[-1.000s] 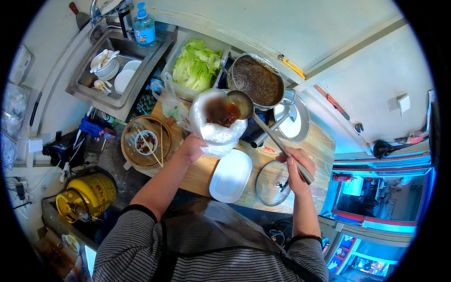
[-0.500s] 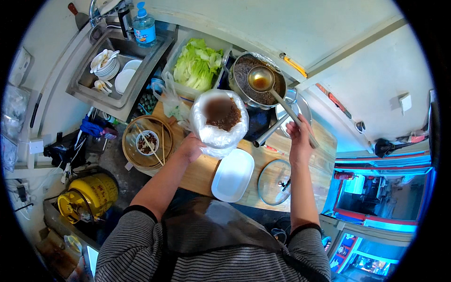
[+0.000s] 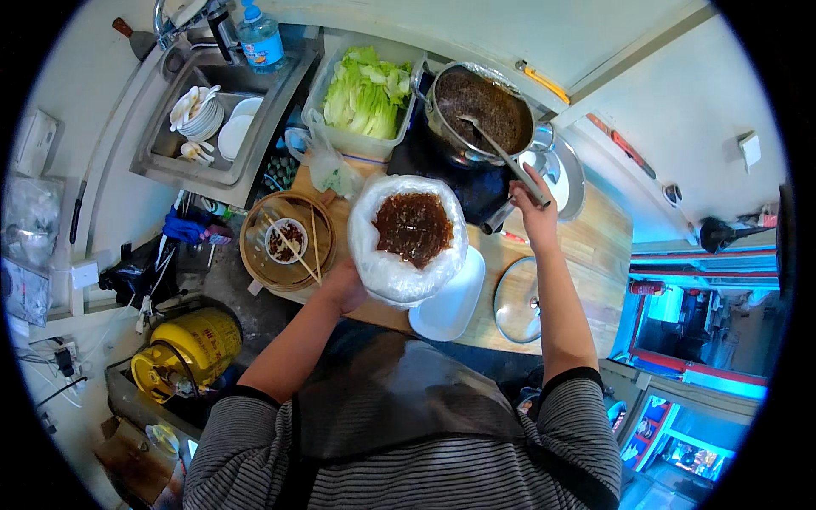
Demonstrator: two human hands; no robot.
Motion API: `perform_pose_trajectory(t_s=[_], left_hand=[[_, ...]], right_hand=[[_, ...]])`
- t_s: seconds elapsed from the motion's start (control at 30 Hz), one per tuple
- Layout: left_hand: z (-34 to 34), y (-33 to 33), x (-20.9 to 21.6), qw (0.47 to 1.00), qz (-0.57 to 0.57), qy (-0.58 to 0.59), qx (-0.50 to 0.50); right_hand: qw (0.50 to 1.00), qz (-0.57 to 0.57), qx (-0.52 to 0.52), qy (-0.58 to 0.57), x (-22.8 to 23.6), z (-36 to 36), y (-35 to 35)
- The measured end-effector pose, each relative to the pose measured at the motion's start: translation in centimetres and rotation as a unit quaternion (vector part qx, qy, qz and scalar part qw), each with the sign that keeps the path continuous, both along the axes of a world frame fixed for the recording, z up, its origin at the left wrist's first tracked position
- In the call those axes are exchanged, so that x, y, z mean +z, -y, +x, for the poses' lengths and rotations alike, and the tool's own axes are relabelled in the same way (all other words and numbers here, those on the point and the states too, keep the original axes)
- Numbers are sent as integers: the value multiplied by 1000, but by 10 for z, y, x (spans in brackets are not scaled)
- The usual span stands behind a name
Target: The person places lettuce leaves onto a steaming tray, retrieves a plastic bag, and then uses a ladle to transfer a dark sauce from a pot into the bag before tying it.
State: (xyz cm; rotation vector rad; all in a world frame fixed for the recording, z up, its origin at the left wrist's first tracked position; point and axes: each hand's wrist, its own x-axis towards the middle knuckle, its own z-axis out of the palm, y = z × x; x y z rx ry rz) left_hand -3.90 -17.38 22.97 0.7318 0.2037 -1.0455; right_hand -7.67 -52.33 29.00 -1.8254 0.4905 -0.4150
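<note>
My left hand [image 3: 345,287] grips the side of a bowl lined with a clear plastic bag [image 3: 374,276]. Brown broth with bits in it [image 3: 412,228] fills the bowl. The fingers of my right hand [image 3: 537,208] are wrapped round the handle of a long metal ladle [image 3: 501,155]. Its scoop has sunk out of sight into the dark, speckled contents of a metal pot [image 3: 444,138] at the back. Below the bowl, partly covered by it, lies a white oblong plate [image 3: 455,306].
Lettuce fills a clear tub [image 3: 317,100] left of the pot. A bamboo steamer [image 3: 255,272] holds a small bowl and chopsticks. A glass lid [image 3: 514,310] rests on the wooden table [image 3: 586,280]. Dishes sit in the sink [image 3: 157,140]; a yellow gas cylinder [image 3: 208,336] stands lower left.
The ladle's scoop, held above the pot with brown liquid in it, has gone down into the pot. The whole view has shifted slightly.
</note>
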Motion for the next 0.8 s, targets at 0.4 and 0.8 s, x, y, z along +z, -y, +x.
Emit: perform_pose_trajectory(t_s=[0.4,0.8], left_hand=[[-38,-56,-30,995,39,-30,-84],[-59,-61,-93,990,3,-28,-136]], right_hand=[[957,-93,219,-167,35,-5,-138],[963,-125,136,-194,-10,-36,-160]])
